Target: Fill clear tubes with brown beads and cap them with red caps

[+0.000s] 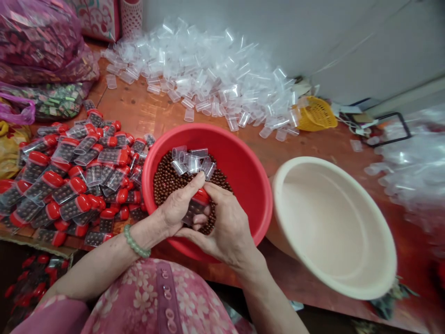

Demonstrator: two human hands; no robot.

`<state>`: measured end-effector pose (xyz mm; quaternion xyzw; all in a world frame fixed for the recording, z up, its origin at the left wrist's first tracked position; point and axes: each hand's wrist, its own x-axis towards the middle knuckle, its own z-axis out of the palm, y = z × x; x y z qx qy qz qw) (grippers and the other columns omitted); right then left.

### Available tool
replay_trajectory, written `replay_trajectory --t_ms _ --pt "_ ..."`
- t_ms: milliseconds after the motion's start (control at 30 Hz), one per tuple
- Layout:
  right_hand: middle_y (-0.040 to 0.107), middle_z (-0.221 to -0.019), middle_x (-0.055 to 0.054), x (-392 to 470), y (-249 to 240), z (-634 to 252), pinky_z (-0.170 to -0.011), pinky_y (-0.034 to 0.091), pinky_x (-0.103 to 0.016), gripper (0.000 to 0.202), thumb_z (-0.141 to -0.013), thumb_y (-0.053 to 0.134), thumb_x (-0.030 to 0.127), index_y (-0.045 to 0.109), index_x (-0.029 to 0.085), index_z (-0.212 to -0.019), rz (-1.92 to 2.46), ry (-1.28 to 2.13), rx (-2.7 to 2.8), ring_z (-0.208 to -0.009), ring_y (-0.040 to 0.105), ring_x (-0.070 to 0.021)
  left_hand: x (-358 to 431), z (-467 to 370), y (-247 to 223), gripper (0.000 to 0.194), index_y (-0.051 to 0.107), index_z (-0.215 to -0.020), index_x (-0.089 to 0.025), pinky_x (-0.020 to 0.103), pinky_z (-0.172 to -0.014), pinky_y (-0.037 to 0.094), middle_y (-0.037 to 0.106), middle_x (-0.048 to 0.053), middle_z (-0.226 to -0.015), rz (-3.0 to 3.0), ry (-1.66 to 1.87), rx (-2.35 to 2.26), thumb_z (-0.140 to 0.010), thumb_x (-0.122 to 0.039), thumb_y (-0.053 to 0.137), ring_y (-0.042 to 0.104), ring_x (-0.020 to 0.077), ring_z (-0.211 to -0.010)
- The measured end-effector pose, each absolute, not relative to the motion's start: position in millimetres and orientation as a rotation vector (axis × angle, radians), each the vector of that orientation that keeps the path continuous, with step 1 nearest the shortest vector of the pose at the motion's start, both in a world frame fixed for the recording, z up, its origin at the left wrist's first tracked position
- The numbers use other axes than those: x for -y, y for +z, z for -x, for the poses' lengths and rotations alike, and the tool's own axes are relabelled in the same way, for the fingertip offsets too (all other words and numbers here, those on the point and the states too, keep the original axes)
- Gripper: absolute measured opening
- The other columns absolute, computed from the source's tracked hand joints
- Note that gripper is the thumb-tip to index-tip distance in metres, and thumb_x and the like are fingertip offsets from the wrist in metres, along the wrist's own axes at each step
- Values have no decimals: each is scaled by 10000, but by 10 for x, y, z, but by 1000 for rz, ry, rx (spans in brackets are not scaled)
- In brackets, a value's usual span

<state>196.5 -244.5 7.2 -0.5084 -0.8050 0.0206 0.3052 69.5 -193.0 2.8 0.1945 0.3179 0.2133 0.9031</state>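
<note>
Both my hands meet over a red basin (248, 185) of small brown beads (167, 183). A clear container with a red cap (198, 202), dark beads inside, is between them. My left hand (179, 204), a green bead bracelet on its wrist, has its fingers wrapped round the container with the thumb near the cap. My right hand (225, 222) grips it from the other side, finger and thumb at its edges. Several clear empty tubes (193, 162) lie on the beads just beyond my fingertips.
Filled red-capped containers (74, 185) are piled on the table (128, 104) at the left. Clear tubes (208, 69) form a heap at the back, beside a yellow basket (316, 113). A cream basin (333, 227) tilts at the right. Purple bags (38, 37) stand back left.
</note>
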Motion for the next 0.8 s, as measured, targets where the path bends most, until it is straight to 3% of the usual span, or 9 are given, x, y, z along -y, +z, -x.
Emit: replay_trajectory --t_ms 233,433,667,800 --pt "655 -1044 -203 2394 127 -2012 -746 550 -410 708 -785 655 541 438 75 -1271 1341 -218 2263 -941 655 -306 1885 -682 20 696 538 -523 -141 213 -423 398 509 22 -447 -530 335 -572 -907 -681 323 491 98 -392" --pt "625 -785 -106 2291 137 -2050 -670 494 -352 503 -823 604 441 486 73 -1146 1140 -309 2343 -718 609 -231 1967 -733 18 487 514 -517 -155 206 -402 396 483 0 -409 -386 434 -618 -904 -412 369 449 92 -351" --pt "630 -779 -108 2297 82 -2029 -714 497 -374 541 -823 617 471 496 62 -1157 994 -310 2357 -707 591 -224 2092 -751 47 434 461 -473 -170 193 -349 315 427 -17 -369 -427 533 -765 -869 -311 354 378 80 -309" --pt "644 -789 -116 2241 86 -2068 -667 492 -343 557 -820 627 480 504 55 -1158 974 -323 2390 -709 607 -222 2064 -716 48 511 494 -507 -156 196 -391 349 467 -8 -405 -408 568 -744 -926 -410 351 411 77 -343"
